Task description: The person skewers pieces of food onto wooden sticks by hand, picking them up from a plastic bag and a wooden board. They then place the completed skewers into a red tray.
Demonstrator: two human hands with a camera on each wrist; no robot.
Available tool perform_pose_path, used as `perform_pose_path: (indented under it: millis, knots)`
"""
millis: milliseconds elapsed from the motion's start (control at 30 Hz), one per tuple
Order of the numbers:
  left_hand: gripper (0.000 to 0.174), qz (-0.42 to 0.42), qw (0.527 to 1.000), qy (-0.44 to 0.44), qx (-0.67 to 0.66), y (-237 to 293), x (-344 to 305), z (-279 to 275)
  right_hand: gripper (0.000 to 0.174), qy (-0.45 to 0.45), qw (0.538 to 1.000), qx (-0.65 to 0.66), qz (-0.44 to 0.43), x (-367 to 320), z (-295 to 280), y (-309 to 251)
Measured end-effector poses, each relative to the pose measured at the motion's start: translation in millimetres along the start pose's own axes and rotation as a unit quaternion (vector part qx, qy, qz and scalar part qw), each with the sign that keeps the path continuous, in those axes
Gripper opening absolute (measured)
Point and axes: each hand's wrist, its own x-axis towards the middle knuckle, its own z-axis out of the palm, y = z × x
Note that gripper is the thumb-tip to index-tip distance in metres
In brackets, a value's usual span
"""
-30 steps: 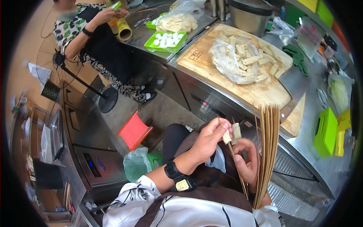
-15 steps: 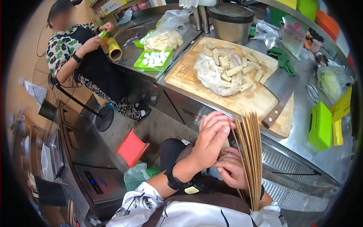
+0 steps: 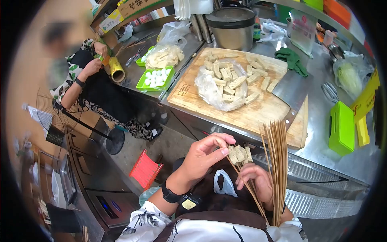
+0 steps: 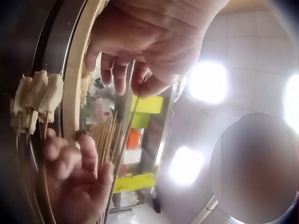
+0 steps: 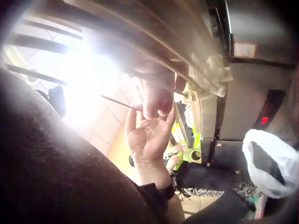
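My left hand pinches a thin bare skewer near its upper end, between thumb and index finger. The other fingers bend loosely in the left wrist view. Lower and to the right, my right hand holds several skewers with its fingers partly curled. Pale spongy tofu-like pieces are threaded on the tops of some of these and stick out beyond the right fingers. A thick bundle of bare bamboo skewers stands upright against the right hand and forearm.
Ahead lies a wooden cutting board bearing a plastic bag of loose pale strips and a cleaver. A green box stands right. Behind a red folding stool, another person stands at the counter.
My left hand, earlier at a pale piece on a skewer, came over the right hand and now pinches a bare skewer. The threaded pieces show grouped above the right fingers. The head view has shifted.
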Motion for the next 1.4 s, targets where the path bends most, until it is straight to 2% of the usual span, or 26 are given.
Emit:
perform_pose_path:
  millis: [33,67,133,167,200,300,333,400,467,533,567,600,633,667,800,867,900,933,967,1000,1033,1067,1100,1200,1400]
  knots:
    - [0.009,0.014,0.998,-0.040,0.046,-1,3,-7,0.032,-0.065,0.997,-0.050,-0.015,3,-3,-6]
    - [0.009,0.012,0.998,-0.043,0.048,-4,9,-6,0.031,-0.129,0.986,-0.100,-0.031,5,-6,-12]
    - [0.020,0.027,0.997,0.034,-0.059,-8,26,-1,0.020,-0.147,0.979,-0.137,-0.024,9,-5,-13]
    - [0.030,0.047,0.998,0.048,-0.017,-8,37,-2,0.018,-0.153,0.978,-0.137,-0.020,10,-5,-13]
    - [0.030,0.047,0.998,0.042,-0.014,-7,49,-1,0.017,-0.159,0.977,-0.138,-0.017,9,-6,-13]
    - [0.033,0.100,0.988,0.020,0.119,-11,88,8,0.015,-0.144,0.980,-0.133,-0.017,6,-13,-16]
    - [0.033,0.101,0.987,0.017,0.120,-13,101,11,0.015,-0.136,0.981,-0.136,-0.011,5,-17,-19]
    - [0.033,0.074,0.963,-0.002,0.260,-18,126,15,0.016,-0.125,0.981,-0.151,-0.012,5,-26,-25]
    - [0.035,0.060,0.958,-0.012,0.281,-24,146,17,0.012,-0.108,0.978,-0.171,-0.048,4,-34,-28]
    - [0.038,0.032,0.888,0.021,0.459,-23,158,25,0.012,-0.116,0.979,-0.168,-0.026,1,-40,-28]
    - [0.041,0.057,0.845,0.037,0.531,-22,161,31,0.012,-0.110,0.978,-0.170,-0.039,0,-42,-26]
    - [0.041,0.055,0.846,0.036,0.530,-18,161,39,0.012,-0.106,0.978,-0.171,-0.051,0,-42,-24]
    - [0.041,0.047,0.796,0.027,0.602,-15,161,47,0.015,-0.090,0.986,-0.141,-0.013,-1,-38,-29]
    - [0.041,0.037,0.740,0.018,0.672,-14,160,51,0.015,-0.092,0.986,-0.139,-0.012,-1,-40,-28]
    - [0.045,0.059,0.736,0.004,0.674,-26,162,38,0.015,-0.087,0.984,-0.151,-0.022,-3,-44,-26]
    - [0.043,0.130,0.772,0.006,0.622,-28,157,32,0.016,-0.086,0.983,-0.158,-0.034,-4,-44,-26]
    - [0.043,0.128,0.771,0.009,0.623,-25,153,29,0.016,-0.083,0.984,-0.156,-0.030,-4,-43,-27]
    - [0.042,0.067,0.880,0.029,0.469,-20,147,26,0.016,-0.080,0.985,-0.154,-0.025,-5,-42,-27]
    - [0.041,0.004,0.954,0.050,0.295,-16,139,24,0.017,-0.077,0.985,-0.153,-0.034,-5,-41,-26]
    - [0.041,0.001,0.954,0.055,0.296,-9,129,24,0.017,-0.082,0.985,-0.149,-0.032,-6,-40,-25]
    - [0.040,-0.023,0.991,0.085,0.098,-3,115,25,0.017,-0.071,0.985,-0.149,-0.044,-7,-39,-23]
    - [0.039,-0.043,0.987,0.115,-0.106,-1,101,23,0.017,-0.062,0.985,-0.149,-0.054,-8,-37,-21]
    - [0.039,-0.054,0.978,0.121,-0.162,-4,87,18,0.017,-0.059,0.987,-0.141,-0.048,-9,-35,-20]
    - [0.036,-0.099,0.959,0.159,-0.215,-12,52,11,0.020,-0.079,0.982,-0.162,-0.051,-6,-28,-19]
    - [0.032,-0.104,0.934,0.214,-0.265,-20,6,0,0.022,-0.113,0.978,-0.175,-0.018,-7,2,-18]
